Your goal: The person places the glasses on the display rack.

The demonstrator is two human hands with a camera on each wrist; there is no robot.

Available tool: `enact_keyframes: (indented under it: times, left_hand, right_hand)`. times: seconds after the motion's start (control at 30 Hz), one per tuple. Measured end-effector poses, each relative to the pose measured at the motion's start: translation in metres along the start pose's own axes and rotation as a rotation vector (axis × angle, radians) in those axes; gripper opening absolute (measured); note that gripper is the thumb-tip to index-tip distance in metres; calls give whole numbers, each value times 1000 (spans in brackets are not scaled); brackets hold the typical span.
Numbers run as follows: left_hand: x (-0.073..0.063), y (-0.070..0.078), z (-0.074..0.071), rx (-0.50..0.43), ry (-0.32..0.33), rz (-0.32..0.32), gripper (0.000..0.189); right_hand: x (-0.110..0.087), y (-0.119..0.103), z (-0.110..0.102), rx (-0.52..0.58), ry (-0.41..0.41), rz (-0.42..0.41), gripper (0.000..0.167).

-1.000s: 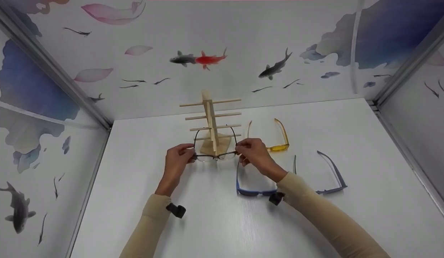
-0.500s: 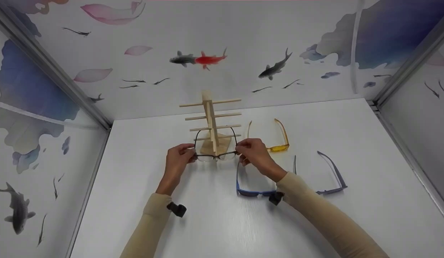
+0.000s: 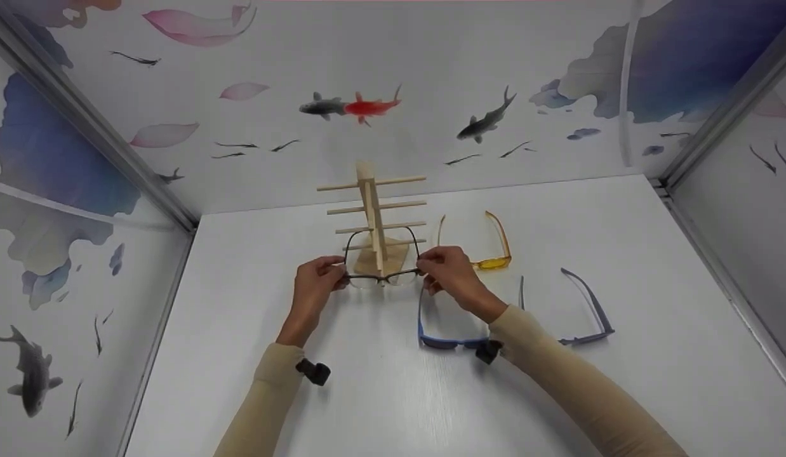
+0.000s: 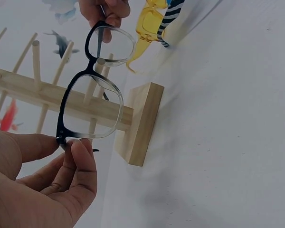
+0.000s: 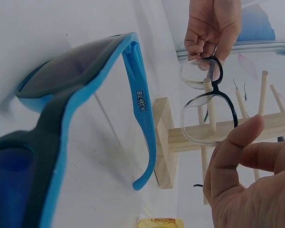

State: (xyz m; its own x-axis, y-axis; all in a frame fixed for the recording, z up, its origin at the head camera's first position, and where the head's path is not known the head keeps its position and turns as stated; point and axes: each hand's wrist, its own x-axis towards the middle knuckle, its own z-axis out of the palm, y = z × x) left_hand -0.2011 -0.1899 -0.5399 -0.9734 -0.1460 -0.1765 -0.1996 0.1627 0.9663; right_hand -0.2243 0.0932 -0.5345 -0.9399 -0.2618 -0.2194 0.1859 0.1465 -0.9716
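Both hands hold one pair of black-and-clear eyeglasses [image 3: 381,277] at the lowest level of a wooden display stand [image 3: 375,216]. My left hand [image 3: 314,285] pinches the left temple near its hinge, thumb against fingers, as the left wrist view shows with the frame front [image 4: 61,111]. On the other side my right hand [image 3: 453,273] pinches the right temple close to the hinge. The temples are unfolded and reach back on either side of the post. In the right wrist view the bridge [image 5: 215,88] is at the tip of a short front peg [image 5: 209,102]; whether it bears weight I cannot tell.
Amber-yellow glasses [image 3: 494,262] lie right of the stand. Blue sunglasses [image 3: 440,343] lie below the right hand, partly under the wrist. Grey-blue glasses [image 3: 586,337] lie farther right, partly hidden by the sleeve. Printed panels [image 3: 259,171] enclose the white table [image 3: 380,393].
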Motion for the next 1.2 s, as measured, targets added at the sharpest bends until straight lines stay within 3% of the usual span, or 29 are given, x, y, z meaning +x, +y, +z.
enact_keyframes:
  times: [1.2]
  left_hand:
    - [3,-3,-3,-7,-5,-32,29]
  right_hand:
    - [-2,-1,0,-21,17,30,32]
